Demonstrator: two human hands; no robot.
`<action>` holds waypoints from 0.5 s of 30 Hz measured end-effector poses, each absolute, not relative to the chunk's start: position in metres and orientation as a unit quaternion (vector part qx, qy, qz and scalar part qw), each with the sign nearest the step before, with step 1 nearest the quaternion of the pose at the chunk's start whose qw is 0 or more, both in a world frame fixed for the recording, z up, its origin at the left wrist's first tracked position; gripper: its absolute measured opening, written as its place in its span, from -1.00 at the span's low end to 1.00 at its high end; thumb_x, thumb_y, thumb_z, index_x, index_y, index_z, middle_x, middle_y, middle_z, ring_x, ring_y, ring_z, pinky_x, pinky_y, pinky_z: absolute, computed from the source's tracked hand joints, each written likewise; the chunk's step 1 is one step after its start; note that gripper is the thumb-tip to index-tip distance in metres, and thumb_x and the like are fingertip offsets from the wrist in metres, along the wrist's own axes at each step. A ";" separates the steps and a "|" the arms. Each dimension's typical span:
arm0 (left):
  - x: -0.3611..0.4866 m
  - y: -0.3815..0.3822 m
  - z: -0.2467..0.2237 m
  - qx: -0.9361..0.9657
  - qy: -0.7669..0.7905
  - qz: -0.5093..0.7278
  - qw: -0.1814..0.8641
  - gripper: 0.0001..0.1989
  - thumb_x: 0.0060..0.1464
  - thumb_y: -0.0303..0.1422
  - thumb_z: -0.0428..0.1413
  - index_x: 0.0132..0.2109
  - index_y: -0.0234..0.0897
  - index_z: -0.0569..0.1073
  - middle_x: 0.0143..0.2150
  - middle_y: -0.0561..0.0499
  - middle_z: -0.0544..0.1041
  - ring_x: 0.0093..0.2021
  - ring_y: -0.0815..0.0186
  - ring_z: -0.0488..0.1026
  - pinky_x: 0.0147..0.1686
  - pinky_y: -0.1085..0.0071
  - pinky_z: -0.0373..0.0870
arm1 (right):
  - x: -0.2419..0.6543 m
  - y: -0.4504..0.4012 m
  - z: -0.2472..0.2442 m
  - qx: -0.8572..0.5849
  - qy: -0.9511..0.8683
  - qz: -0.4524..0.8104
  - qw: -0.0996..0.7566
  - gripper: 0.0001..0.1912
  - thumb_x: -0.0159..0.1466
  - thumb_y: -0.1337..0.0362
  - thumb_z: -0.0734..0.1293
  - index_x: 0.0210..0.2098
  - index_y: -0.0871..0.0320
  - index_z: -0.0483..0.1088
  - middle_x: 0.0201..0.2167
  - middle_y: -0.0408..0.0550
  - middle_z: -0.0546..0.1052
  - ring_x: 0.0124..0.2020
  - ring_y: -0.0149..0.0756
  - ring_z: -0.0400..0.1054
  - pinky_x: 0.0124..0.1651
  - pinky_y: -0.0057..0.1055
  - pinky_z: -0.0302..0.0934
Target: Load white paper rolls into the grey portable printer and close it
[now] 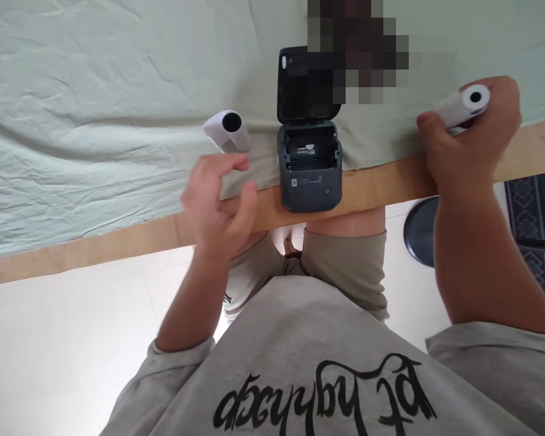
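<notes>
A small dark label printer (312, 192) stands at the table's front edge with its lid (291, 91) raised. Its roll compartment shows a small printed sticker and no roll. To the right, my right hand (475, 142) is closed around a white paper roll (452, 110), whose dark core hole faces me. My left hand (218, 203) is left of the printer, thumb and forefinger apart, holding nothing. Just beyond its fingers lies a second white roll (224, 132), with a wider dark core and a loose outer flap. Whether the fingertips touch that roll I cannot tell.
Pale green wrinkled cloth (118, 109) covers the table, and a bare wooden strip (131, 239) runs along its front edge. A pixelated patch hides part of the far side behind the lid. A round black base (420, 233) stands on the floor at right, near a dark patterned mat (529, 206).
</notes>
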State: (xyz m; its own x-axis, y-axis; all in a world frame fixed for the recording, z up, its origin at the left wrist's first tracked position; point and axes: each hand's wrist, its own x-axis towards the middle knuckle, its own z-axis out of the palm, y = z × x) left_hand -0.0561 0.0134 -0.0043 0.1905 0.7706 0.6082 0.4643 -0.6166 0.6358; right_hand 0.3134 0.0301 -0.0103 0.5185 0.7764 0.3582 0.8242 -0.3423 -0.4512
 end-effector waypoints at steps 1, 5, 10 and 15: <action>-0.062 0.021 -0.001 0.756 0.411 0.491 0.137 -0.78 0.40 -0.20 0.13 0.10 -0.08 0.51 -0.08 0.04 0.59 -0.05 0.22 0.55 -0.06 0.13 0.54 | 0.312 0.031 -0.010 -0.821 -0.491 -0.020 0.291 -0.46 -0.15 0.62 0.54 -0.23 0.17 0.35 -0.24 -0.15 0.45 -0.21 -0.36 0.34 0.00 -0.23 0.29; -0.084 0.058 0.014 0.793 0.428 0.422 0.100 -0.57 0.36 0.01 0.16 0.25 -0.01 0.41 0.08 0.05 0.54 0.10 0.17 0.51 0.06 0.08 0.53 | 0.307 0.028 -0.010 -0.817 -0.483 0.043 0.312 -0.18 -0.22 0.68 0.53 0.01 0.18 0.33 -0.27 -0.21 0.41 -0.31 -0.44 0.24 -0.16 -0.34 0.20; -0.089 0.101 0.015 0.811 0.484 0.220 0.243 -0.21 -0.01 0.08 0.45 0.28 -0.10 0.44 0.18 -0.01 0.54 0.13 0.05 0.46 0.23 -0.06 0.46 | 0.319 0.024 -0.023 -0.793 -0.495 0.050 0.351 -0.07 -0.20 0.63 0.58 0.10 0.08 0.26 -0.23 -0.19 0.40 -0.26 -0.39 0.28 -0.16 -0.33 0.19; -0.094 0.114 0.005 0.732 0.560 0.246 0.300 -0.51 -0.09 -0.08 0.55 -0.08 -0.11 0.57 -0.30 0.16 0.56 -0.31 0.32 0.42 -0.09 0.03 0.56 | 0.327 0.014 -0.032 -0.690 -0.553 0.068 0.462 -0.30 0.08 0.39 0.52 0.15 0.03 0.25 -0.12 -0.10 0.38 -0.11 -0.32 0.37 -0.17 -0.30 0.20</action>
